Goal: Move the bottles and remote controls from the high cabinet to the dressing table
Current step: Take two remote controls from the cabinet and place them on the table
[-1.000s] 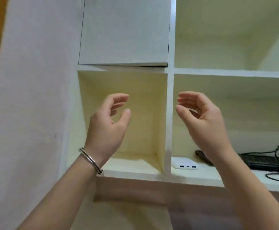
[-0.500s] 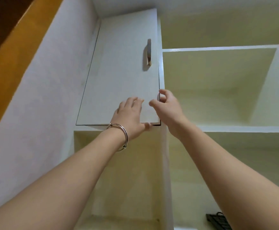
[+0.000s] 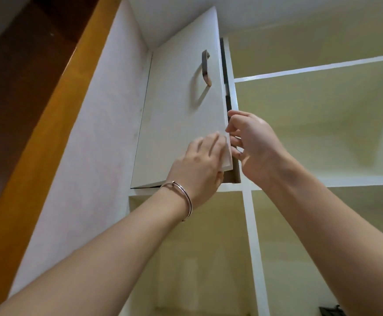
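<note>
The high cabinet's white door point(image 3: 177, 115) with a metal handle point(image 3: 206, 68) stands slightly ajar, a dark gap showing along its right edge. My left hand point(image 3: 199, 167), a bangle on its wrist, grips the door's lower right corner. My right hand point(image 3: 252, 142) has its fingertips hooked behind the door's right edge, a little above that corner. No bottles or remote controls are in sight; the inside of the cabinet is hidden by the door.
Open cream shelf compartments point(image 3: 311, 124) lie to the right and below, split by a white upright point(image 3: 252, 236). A white wall point(image 3: 83, 167) and an orange wooden frame point(image 3: 33, 142) stand on the left. A dark object point(image 3: 329, 311) peeks in at the bottom right.
Both hands rose from in front of the lower shelves to the cabinet door. The door has swung out a little from its closed position, and my view has tilted further up.
</note>
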Tool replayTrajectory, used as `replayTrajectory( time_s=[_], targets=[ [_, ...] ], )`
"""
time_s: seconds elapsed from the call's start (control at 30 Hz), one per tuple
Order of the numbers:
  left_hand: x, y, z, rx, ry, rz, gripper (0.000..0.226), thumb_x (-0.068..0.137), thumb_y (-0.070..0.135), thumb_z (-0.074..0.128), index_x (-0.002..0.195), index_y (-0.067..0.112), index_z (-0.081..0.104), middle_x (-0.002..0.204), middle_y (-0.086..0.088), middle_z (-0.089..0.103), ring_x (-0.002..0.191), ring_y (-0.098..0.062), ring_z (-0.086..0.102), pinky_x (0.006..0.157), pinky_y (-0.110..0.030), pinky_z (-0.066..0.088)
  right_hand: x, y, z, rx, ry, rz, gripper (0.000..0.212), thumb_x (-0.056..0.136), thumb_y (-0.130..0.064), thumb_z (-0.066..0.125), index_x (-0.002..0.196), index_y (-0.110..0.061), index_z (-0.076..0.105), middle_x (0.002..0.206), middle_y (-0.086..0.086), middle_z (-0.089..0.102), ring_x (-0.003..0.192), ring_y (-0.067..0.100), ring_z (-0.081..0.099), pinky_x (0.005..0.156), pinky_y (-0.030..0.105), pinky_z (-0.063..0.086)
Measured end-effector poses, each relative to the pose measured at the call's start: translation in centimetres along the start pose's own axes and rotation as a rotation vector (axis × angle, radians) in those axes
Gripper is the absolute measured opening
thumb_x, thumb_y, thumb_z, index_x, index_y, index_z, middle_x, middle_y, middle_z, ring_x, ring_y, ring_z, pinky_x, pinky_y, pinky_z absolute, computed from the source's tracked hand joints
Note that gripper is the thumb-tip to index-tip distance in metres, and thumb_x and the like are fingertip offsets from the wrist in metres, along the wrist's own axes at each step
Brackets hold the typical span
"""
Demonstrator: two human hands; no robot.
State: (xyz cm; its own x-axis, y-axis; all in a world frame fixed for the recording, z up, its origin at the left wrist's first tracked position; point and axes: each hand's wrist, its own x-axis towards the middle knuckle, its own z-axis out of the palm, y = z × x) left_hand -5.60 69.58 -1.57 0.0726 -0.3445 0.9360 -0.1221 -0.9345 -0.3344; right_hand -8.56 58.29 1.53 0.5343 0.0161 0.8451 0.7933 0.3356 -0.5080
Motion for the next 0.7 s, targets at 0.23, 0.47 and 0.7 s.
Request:
replayTrajectory(
  time_s=[0.23, 0.47, 0.7],
  targets=[
    [-1.0, -1.2, -3.5, 0.056, 0.175, 0.105, 0.046, 0.061, 0.018, 0.062, 0.104, 0.021, 0.046, 0.125, -0.014, 0.061, 0.069, -0.037, 0.068, 0.037, -0.027, 0.043, -0.9, -0.7, 1.3, 0.174, -0.081, -0.087, 0.031, 0.085, 0.000, 0.035, 0.087, -0.021, 0.057, 0.089, 0.011, 0.049, 0.082, 0.019, 0.046, 0.063, 0.023, 0.040],
    [-3.4, -3.7, -8.2, 0.082, 0.304, -0.044, 0.036, 0.073, 0.025, 0.059, 0.104, 0.024, 0.042, 0.125, -0.005, 0.061, 0.079, -0.029, 0.068, 0.058, -0.033, 0.057, -0.7, 0.7, 4.4, 0.334, -0.331, -0.191, 0.028, 0.091, -0.006, 0.037, 0.096, -0.019, 0.061, 0.093, 0.002, 0.067, 0.081, 0.012, 0.062, 0.073, 0.024, 0.050],
    [-6.1, -7.9, -12.3, 0.308, 0.348, -0.252, 0.041, 0.070, 0.034, 0.060, 0.102, 0.010, 0.056, 0.104, -0.012, 0.066, 0.110, -0.036, 0.056, 0.086, -0.046, 0.045, -1.1, 6.4, 10.5, -0.142, -0.319, -0.193, 0.033, 0.089, -0.024, 0.054, 0.121, -0.030, 0.057, 0.121, -0.008, 0.056, 0.112, 0.012, 0.052, 0.090, 0.024, 0.040]
  ],
)
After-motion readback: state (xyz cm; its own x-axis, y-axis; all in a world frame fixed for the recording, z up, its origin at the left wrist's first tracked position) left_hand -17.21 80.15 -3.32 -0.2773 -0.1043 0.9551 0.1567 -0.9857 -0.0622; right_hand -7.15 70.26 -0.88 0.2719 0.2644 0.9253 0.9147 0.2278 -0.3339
